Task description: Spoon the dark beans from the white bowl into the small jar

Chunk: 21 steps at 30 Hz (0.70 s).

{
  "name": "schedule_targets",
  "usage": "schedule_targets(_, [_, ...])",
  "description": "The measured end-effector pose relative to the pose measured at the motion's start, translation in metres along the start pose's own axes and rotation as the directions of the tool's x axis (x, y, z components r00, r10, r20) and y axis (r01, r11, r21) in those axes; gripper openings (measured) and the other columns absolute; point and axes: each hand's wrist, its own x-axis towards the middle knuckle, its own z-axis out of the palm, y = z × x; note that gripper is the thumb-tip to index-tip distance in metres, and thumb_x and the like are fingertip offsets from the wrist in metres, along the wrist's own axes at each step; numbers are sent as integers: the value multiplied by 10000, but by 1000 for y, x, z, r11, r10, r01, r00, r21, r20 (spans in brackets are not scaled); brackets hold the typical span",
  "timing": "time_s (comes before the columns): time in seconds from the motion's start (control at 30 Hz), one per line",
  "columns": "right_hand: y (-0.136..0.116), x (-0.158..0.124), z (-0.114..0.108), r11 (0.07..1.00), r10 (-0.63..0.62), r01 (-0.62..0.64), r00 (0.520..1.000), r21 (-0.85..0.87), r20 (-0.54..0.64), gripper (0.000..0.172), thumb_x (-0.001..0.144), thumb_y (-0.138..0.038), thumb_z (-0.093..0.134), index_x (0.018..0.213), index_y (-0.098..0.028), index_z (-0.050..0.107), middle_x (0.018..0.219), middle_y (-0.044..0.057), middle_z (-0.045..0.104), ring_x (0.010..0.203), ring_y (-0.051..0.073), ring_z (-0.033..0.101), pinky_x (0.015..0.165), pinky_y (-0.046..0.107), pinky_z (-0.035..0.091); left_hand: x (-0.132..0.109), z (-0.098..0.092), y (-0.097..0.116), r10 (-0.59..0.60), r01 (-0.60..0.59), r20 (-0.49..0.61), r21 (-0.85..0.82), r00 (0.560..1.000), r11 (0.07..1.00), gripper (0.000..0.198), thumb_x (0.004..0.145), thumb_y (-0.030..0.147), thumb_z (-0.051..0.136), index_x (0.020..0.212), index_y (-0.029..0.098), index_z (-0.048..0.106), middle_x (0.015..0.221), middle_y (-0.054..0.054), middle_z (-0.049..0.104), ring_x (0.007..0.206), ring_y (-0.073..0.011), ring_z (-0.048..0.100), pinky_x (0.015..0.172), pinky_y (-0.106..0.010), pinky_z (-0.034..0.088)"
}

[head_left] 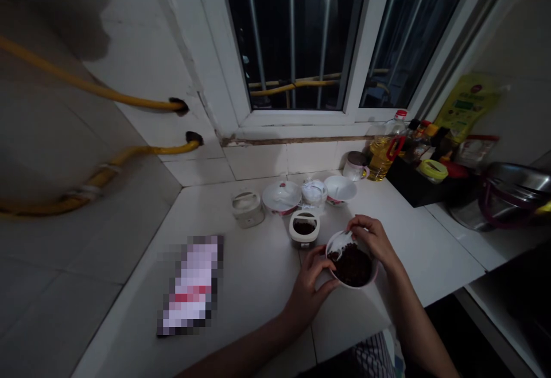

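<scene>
My left hand [316,275] grips the near left side of a white bowl [373,277], with the thumb and fingers around its rim. Dark brown, grainy food [355,266] fills much of the bowl. At the bowl's far rim my right hand [370,237] is closed on what looks like a white spoon [342,243], whose lower end lies in the food. Just behind the bowl stands a small white-rimmed container [305,240] with similar dark contents.
Along the wall stand a clear container [247,209], a lidded bowl [282,195], a white bowl [340,189] and a lidded cup [355,167]. An oil bottle [383,151] and a steel pot [512,194] are at the right. A blurred-out flat object [191,286] lies at the left.
</scene>
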Motion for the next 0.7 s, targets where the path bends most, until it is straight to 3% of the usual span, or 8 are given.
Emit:
schedule_targets(0.07, [1, 0, -3, 990, 85, -85, 996, 115, 5, 149, 677, -249, 513, 667, -194, 652, 515, -25, 560, 536, 154, 519, 608, 280, 414, 0, 0, 1, 2, -2, -2, -2, 1000, 1000, 127, 836, 318, 667, 908, 215, 654, 1224, -114, 549, 1248, -284, 487, 1018, -412, 427])
schedule_targets(0.17, [1, 0, -4, 981, 121, -114, 992, 157, -36, 144, 658, -269, 535, 665, -184, 651, 488, -31, 548, 520, 146, 506, 598, 271, 398, 1, 0, 2, 13, -13, -8, -12, 1000, 1000, 135, 841, 332, 665, 905, 214, 655, 1210, -113, 553, 1236, -280, 498, 1012, -408, 433])
schedule_targets(0.43, [2, -1, -1, 991, -58, 43, 991, -125, -119, 153, 674, -248, 493, 640, -214, 639, 634, 13, 616, 748, 209, 578, 798, 329, 420, 1, -1, 1, 25, -25, -12, -14, 1000, 1000, 131, 839, 328, 670, 903, 215, 657, 1224, -109, 543, 1215, -271, 514, 1002, -397, 443])
schedule_targets(0.7, [2, 0, -2, 996, -41, 33, 995, -83, -89, 163, 702, -280, 497, 644, -218, 636, 570, 2, 594, 716, 207, 583, 812, 329, 423, 1, 0, 1, 21, -21, 2, -16, 1000, 1000, 141, 852, 342, 652, 916, 217, 644, 1242, -107, 524, 1233, -263, 498, 1021, -397, 425])
